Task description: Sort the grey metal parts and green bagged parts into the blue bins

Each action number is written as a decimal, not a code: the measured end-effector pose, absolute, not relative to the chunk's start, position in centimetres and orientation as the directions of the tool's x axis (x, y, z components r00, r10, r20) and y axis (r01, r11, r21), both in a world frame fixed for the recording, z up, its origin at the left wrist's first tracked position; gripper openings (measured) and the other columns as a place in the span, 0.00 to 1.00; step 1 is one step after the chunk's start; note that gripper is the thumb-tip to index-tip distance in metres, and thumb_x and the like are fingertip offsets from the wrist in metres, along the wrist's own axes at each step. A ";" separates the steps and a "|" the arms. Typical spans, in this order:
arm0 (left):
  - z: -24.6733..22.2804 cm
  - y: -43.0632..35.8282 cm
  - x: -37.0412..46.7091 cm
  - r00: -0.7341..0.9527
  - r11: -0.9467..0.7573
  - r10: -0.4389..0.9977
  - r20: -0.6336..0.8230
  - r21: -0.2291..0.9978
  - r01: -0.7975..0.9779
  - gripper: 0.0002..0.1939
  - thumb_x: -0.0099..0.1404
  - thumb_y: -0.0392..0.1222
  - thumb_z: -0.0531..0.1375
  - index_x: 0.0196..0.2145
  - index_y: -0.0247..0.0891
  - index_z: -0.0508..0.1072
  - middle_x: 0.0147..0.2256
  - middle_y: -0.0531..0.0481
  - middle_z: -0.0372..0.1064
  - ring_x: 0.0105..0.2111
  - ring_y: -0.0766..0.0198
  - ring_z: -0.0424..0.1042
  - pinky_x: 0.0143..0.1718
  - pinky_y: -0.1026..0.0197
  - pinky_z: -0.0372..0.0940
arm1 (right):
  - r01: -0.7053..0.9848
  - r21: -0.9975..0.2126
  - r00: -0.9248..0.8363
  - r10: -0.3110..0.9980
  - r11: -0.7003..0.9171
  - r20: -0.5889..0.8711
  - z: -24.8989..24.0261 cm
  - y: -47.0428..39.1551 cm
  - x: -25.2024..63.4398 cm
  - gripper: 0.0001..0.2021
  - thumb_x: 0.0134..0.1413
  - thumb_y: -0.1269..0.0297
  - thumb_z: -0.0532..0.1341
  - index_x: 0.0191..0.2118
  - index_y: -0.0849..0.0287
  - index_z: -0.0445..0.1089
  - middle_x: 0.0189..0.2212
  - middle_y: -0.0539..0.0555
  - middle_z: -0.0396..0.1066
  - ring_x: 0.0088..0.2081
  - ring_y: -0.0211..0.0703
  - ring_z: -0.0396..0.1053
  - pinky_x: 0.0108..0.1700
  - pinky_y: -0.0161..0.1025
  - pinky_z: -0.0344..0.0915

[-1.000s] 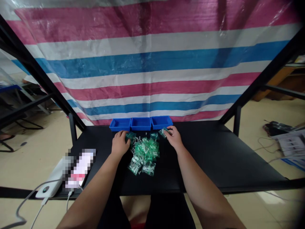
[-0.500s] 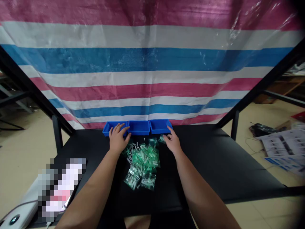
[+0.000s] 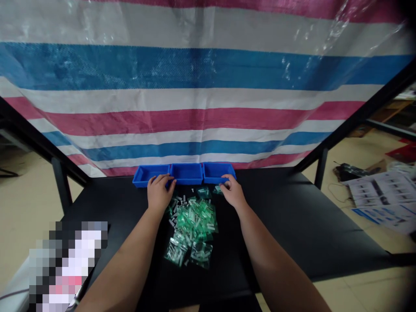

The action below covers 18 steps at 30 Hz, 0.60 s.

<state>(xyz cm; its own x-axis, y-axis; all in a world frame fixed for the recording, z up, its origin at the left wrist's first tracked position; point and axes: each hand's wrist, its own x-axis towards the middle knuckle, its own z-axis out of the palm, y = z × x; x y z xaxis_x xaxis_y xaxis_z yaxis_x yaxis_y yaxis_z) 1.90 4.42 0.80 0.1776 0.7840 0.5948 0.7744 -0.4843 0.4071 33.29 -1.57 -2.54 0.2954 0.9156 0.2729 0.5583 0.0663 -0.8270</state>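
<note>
The surface is matte black. Three blue bins stand side by side along its far edge. A heap of clear green bags holding small whitish pieces lies mid-surface, loose pieces scattered at its left. Two more bags lie toward the near edge. A pixelated flat item rests by the near left corner.

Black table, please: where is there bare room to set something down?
Widest bare patch: right of the right forearm, out to the right edge of the table. A smaller one lies between the left forearm and the pixelated device. Crowded: the middle, where green packets lie between the forearms, near the blue trays.
</note>
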 end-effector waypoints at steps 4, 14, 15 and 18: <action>0.8 4.4 2.0 0.180 -0.499 0.772 0.609 0.407 0.765 0.11 0.72 0.47 0.60 0.42 0.42 0.80 0.48 0.46 0.79 0.49 0.54 0.77 0.57 0.47 0.63 | 0.540 -0.838 0.302 0.912 0.075 0.277 -2.6 -1.5 33.4 0.13 0.55 0.58 0.60 0.45 0.54 0.68 0.21 0.42 0.61 0.22 0.38 0.61 0.30 0.37 0.58; 0.6 4.3 2.3 0.177 -0.506 0.760 0.625 0.399 0.765 0.11 0.71 0.48 0.60 0.41 0.41 0.80 0.48 0.44 0.79 0.49 0.51 0.78 0.51 0.49 0.66 | 0.391 -0.914 0.349 0.901 0.109 0.257 -2.5 -1.4 33.6 0.19 0.53 0.57 0.64 0.51 0.54 0.67 0.23 0.42 0.64 0.23 0.37 0.61 0.29 0.35 0.58; 0.7 4.2 2.3 0.178 -0.510 0.755 0.632 0.394 0.765 0.11 0.71 0.48 0.60 0.41 0.41 0.79 0.49 0.44 0.79 0.51 0.51 0.77 0.53 0.49 0.65 | 0.339 -0.934 0.351 0.906 0.114 0.238 -2.3 -1.5 33.6 0.19 0.52 0.57 0.65 0.49 0.53 0.66 0.23 0.42 0.64 0.23 0.36 0.60 0.27 0.34 0.57; 1.1 3.4 2.5 0.178 -0.521 0.721 0.669 0.356 0.776 0.10 0.71 0.46 0.60 0.46 0.43 0.78 0.55 0.46 0.77 0.60 0.50 0.71 0.63 0.44 0.57 | 0.138 -0.985 0.325 0.935 0.104 0.144 -1.5 -1.7 33.3 0.14 0.52 0.55 0.67 0.40 0.55 0.67 0.22 0.43 0.63 0.20 0.33 0.57 0.21 0.31 0.51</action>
<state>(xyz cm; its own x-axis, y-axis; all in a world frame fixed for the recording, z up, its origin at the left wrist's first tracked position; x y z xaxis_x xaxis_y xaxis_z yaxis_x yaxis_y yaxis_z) 2.47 3.42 1.12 0.1775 0.7214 0.6694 0.7755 -0.5213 0.3561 33.34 -1.74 -1.53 0.3251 0.9347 0.1440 0.1377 0.1039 -0.9850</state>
